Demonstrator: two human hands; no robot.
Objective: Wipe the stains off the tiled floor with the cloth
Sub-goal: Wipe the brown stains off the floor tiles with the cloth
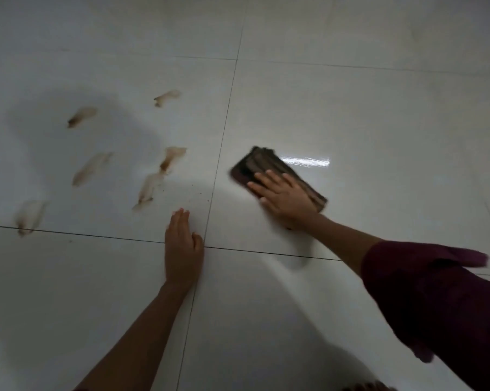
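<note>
Several brown stains (169, 159) smear the pale glossy tiled floor (351, 114) left of a dark grout line, each a streaky, elongated patch. I see the cloth (262, 167), folded into a dark, ribbed oblong, lying on the next tile to the right, well apart from them. My right hand (284, 194) presses flat on it, fingers spread. My left hand (183, 244) rests open, palm down, on the tiles near the grout crossing. A maroon sleeve (435, 300) covers my right arm.
</note>
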